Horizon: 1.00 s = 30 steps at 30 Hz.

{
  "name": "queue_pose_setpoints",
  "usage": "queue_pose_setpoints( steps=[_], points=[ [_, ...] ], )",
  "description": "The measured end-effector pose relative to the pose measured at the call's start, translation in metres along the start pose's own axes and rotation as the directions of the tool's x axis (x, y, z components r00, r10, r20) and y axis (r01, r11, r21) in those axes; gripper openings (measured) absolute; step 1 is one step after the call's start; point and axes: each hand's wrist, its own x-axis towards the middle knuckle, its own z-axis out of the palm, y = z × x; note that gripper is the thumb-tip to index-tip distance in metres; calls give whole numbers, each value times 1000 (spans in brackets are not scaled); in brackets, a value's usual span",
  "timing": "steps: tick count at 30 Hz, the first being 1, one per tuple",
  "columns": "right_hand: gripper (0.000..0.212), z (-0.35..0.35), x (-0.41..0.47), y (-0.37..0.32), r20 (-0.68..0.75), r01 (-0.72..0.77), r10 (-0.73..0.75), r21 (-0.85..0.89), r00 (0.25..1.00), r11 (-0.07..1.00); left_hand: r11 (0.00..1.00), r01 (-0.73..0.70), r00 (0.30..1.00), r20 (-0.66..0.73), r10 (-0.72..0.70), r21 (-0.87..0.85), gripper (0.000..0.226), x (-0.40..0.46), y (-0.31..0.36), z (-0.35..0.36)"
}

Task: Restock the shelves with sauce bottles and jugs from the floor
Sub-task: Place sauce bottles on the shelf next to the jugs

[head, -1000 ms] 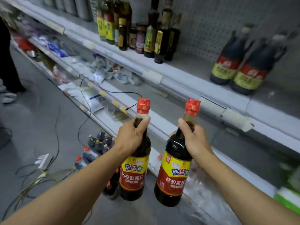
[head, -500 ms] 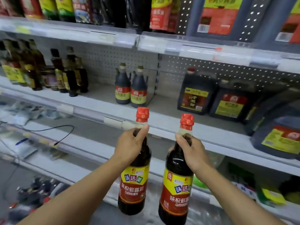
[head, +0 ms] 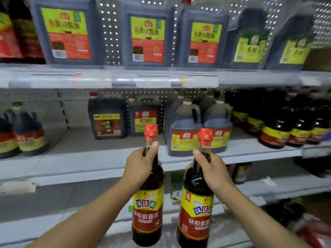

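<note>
The left hand is wrapped tight around the neck of a dark sauce bottle, with the thumb up along the glass just under the red cap. The right hand is wrapped the same way around the neck of a second sauce bottle, and its thumb sits just below that bottle's red cap. Both bottles stand straight up in the air, side by side and close together but not touching, with their yellow and red labels facing the person. They are held out in front of the shelves and rest on nothing. Right behind the two caps is the middle shelf, a pale grey board. On it, just past the right hand's bottle, stand two big jugs with handles, and behind the left hand's bottle are two square dark jugs. Far out to the right of the right hand is a bunch of round dark bottles. Far to the left of the left hand are two more dark jugs, blurry. High above both hands, the top shelf holds a row of large flat jugs with green and red labels. Below the hands is a lower shelf.
</note>
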Motion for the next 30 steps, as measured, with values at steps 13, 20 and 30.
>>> queue_pose_setpoints(
  steps=[13, 20, 30],
  points=[
    [49, -143, 51, 37, -425, -89, 57, -56, 903, 994, 962, -230, 921, 287, 265, -149, 82, 91, 64, 160],
    [38, -194, 83, 54, -634, -65, 66, 25, 770, 998, 943, -221, 901, 318, 296, -250, 53, 114, 92, 218],
    [38, -273, 179, 73, -612, 62, -94, -74, 785, 995, 913, -319, 907, 198, 372, -256, 70, 151, 128, 304]
  ],
)
